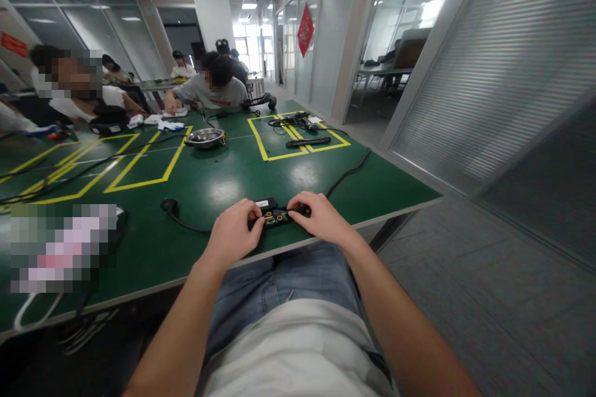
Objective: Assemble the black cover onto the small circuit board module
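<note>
Close to the table's front edge lies an opened black power adapter (276, 218), its circuit board with yellow-ringed parts showing. My left hand (235, 231) pinches the left end of it, thumb and fingers closed. At the other end, my right hand (321, 218) grips the casing near where a cable leaves it. Just behind the board sits a black casing part (266, 203) with a white label. From the left side a cable runs to a black plug (170, 206); from the right, another black cable (348, 172) trails away over the table. My fingertips hide both ends of the adapter.
A metal bowl (206, 138) stands on the green table (223, 183), left of yellow tape outlines. Cables and a black bar-shaped part (308, 142) lie farther back. At the left rests a blurred-out object (65, 248) with a white cord. Several people sit across and beyond the table.
</note>
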The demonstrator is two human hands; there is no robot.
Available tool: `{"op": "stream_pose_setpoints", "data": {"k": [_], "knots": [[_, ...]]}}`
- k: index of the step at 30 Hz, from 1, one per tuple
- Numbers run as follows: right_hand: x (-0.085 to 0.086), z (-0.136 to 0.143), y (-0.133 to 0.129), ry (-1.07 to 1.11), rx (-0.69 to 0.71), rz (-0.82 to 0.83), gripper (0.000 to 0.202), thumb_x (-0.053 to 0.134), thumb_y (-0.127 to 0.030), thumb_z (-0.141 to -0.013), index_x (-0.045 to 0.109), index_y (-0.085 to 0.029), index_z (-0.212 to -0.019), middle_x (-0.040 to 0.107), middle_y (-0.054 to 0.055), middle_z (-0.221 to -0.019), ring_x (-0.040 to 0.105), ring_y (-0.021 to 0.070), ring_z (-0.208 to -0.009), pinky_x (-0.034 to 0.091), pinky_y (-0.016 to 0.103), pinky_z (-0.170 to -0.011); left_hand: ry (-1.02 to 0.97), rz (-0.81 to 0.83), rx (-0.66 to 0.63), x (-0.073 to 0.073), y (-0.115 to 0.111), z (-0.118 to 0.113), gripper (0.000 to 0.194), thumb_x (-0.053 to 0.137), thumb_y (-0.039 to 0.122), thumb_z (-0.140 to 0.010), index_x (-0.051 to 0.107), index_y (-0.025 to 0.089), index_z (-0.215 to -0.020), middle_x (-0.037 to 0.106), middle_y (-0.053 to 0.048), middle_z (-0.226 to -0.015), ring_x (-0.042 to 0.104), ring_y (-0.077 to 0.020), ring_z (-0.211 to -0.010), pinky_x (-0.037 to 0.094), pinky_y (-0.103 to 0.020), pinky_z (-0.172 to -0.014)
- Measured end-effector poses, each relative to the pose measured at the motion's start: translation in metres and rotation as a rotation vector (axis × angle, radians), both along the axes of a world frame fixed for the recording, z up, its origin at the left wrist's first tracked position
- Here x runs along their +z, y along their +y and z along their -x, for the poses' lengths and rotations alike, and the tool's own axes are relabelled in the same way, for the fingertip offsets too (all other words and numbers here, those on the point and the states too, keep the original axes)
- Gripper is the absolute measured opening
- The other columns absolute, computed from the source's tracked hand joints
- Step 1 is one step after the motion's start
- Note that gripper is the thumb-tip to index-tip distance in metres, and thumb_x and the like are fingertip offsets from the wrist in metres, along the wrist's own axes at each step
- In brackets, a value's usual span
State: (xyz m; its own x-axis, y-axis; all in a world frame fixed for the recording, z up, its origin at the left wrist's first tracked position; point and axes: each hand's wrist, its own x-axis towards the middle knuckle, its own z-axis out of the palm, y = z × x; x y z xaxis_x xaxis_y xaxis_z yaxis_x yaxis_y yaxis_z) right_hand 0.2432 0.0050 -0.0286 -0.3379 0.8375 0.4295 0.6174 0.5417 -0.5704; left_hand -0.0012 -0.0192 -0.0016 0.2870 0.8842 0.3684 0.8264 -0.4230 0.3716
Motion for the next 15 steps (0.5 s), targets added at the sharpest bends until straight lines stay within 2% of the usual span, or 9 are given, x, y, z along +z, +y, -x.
{"op": "stream_pose_setpoints", "data": {"k": [7,15], "knots": [[0.0015,-0.0018,-0.0012,0.100,0.010,-0.024,0.014,0.069,-0.013,-0.097,0.078,-0.023,-0.098,0.076,0.003,-0.097,0.069,0.0191,-0.091,0.048,0.032,-0.084,-0.162,-0.107,-0.039,0.0007,0.0023,0.0027,0.019,0.058,0.024,-0.097,0.066,0.021,-0.079,0.065,-0.003,-0.080,0.065,-0.0202,-0.075,0.049,-0.033,-0.073],[0.0014,-0.0006,0.0010,0.100,0.005,-0.010,0.014,0.068,-0.013,-0.095,0.078,-0.023,-0.094,0.077,0.002,-0.092,0.068,0.0179,-0.084,0.050,0.031,-0.081,-0.082,-0.045,-0.019,0.0001,0.0056,0.0027,0.019,0.057,0.025,-0.095,0.064,0.022,-0.078,0.065,-0.002,-0.074,0.062,-0.0201,-0.070,0.046,-0.033,-0.068]]}}
